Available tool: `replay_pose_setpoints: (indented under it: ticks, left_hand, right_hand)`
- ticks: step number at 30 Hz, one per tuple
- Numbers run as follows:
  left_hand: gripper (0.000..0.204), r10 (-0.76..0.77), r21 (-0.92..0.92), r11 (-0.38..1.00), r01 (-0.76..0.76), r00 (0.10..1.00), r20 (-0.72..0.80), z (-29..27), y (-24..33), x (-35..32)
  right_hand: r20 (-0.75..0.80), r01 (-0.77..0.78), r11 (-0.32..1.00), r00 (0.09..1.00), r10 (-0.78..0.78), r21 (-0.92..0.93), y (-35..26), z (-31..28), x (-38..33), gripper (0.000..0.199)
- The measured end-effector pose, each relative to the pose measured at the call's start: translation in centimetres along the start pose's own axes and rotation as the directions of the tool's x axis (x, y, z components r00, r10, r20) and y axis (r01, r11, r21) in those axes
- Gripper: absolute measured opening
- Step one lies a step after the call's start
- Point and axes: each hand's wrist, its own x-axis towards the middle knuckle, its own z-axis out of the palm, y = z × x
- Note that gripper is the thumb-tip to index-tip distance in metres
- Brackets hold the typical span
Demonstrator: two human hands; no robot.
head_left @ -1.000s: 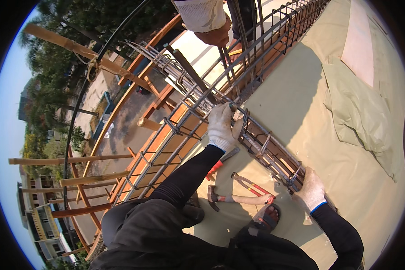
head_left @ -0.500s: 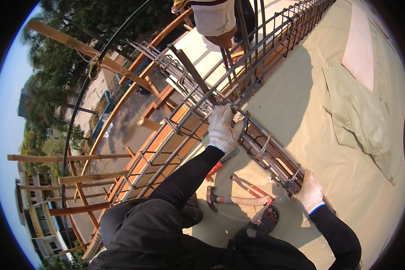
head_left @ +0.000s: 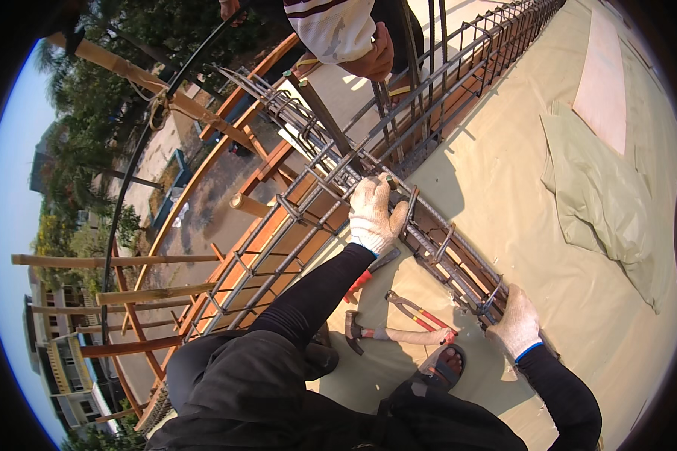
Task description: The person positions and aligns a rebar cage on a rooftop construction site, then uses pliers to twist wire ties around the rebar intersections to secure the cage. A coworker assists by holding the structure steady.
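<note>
At the middle of the view, our left hand point(head_left: 374, 213), in a white knit glove, is curled around the top bars of the rebar cage point(head_left: 436, 248), fingers wrapped over the steel beside a bent stirrup point(head_left: 411, 210) that stands tilted just next to the knuckles. Our right hand point(head_left: 516, 325), gloved the same way with a blue cuff at the wrist, is closed on the near end of the same cage, gripping a bar where the last stirrups cluster; we cannot tell whether anything small sits inside that grip. The cage lies on the pale concrete slab point(head_left: 504, 173) and runs between our two hands, then crosses a longer cage point(head_left: 293, 218) that stretches along the slab's edge. Just below the cage, between our arms, lie a hammer point(head_left: 387, 333) with a wooden handle and a pair of red-handled pincers point(head_left: 415, 308), both flat on the slab, near our sandalled foot point(head_left: 447, 364). Farther out, a folded greenish tarp point(head_left: 602, 195) rests on the slab to the right, well apart from us. At the top, another person's hand point(head_left: 372, 64) hangs by upright bars. Beyond the edge we see wooden scaffold poles point(head_left: 120, 259) and trees.
</note>
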Motion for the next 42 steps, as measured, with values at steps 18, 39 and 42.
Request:
replay_pose_setpoints:
  ticks: [18, 39, 42]
  left_hand:
    - [0.061, 0.004, 0.062, 0.998, -0.002, 1.000, -0.031, 0.8, -0.4, -0.6]
    - [0.051, 0.081, 0.044, 0.997, -0.070, 0.931, -0.355, 0.5, 2.5, 2.3]
    - [0.049, 0.051, 0.014, 0.999, -0.050, 0.929, -0.365, 0.0, 3.1, 2.8]
  right_hand:
    - [-0.023, -0.012, 1.000, 1.000, 0.012, -0.007, -0.2, 0.1, -0.1, 0.072]
    - [-0.047, 0.044, 0.999, 0.998, -0.045, -0.026, 0.0, -0.3, -0.3, 0.077]
    - [-0.041, 0.045, 0.999, 0.998, -0.046, -0.016, 0.1, -0.3, -0.2, 0.073]
